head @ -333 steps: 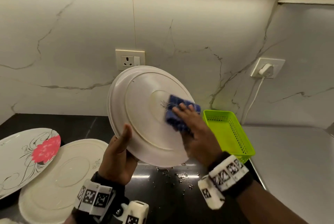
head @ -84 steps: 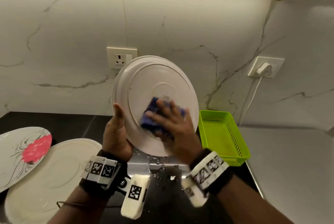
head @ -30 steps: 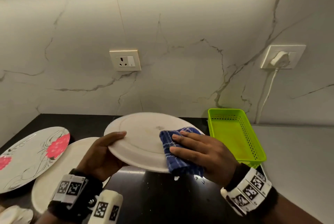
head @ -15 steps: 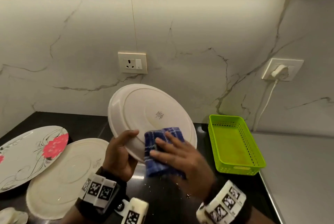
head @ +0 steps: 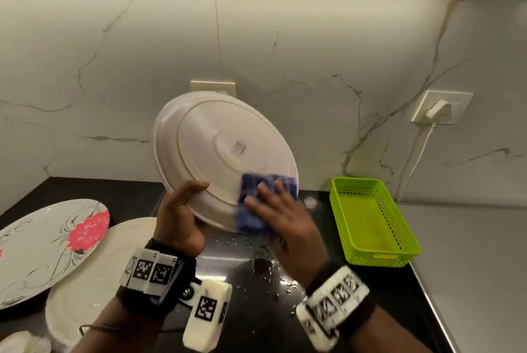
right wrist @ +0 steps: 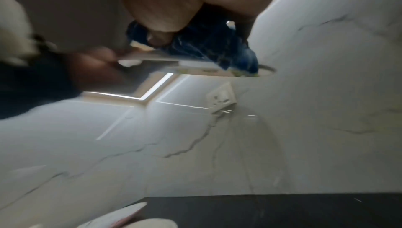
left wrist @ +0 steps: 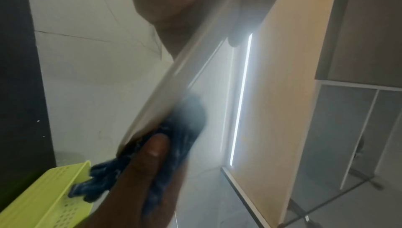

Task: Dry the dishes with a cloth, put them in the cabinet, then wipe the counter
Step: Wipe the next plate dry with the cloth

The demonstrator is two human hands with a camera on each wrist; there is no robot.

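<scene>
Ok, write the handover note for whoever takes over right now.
Left hand: grips the plate by its lower rim, tilted up, underside facing the person.
Right hand: presses the blue cloth on the plate's lower right edge, thumb behind the rim.
On the counter at left: a floral plate overlapping a plain plate. Green basket at right. Water drops on the counter below the held plate.
Done: nothing is visibly put away.
Left: finish drying this plate, dry the other two, put all in the cabinet, wipe the counter.
</scene>
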